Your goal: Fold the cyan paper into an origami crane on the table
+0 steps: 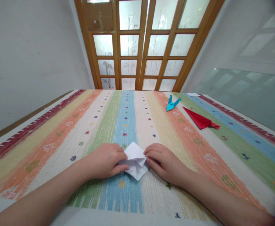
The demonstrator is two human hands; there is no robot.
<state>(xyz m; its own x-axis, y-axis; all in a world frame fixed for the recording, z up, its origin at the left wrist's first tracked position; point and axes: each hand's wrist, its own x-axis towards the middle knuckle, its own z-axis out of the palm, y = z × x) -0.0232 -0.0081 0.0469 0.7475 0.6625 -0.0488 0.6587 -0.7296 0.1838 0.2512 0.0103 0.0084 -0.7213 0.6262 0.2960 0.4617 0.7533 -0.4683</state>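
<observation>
A small white paper [135,160], partly folded into a diamond-like shape, lies on the striped cloth near the front edge. My left hand [105,160] pinches its left side with thumb and fingers. From the other side, my right hand [162,160] presses fingertips onto the paper's right corner. Part of the paper is hidden under my fingers.
A colourful striped tablecloth [57,138] covers the table. A folded blue paper crane [172,103] and a red folded paper [200,120] lie at the far right. Wooden glass-paned doors [142,44] stand behind the table, with white walls on both sides.
</observation>
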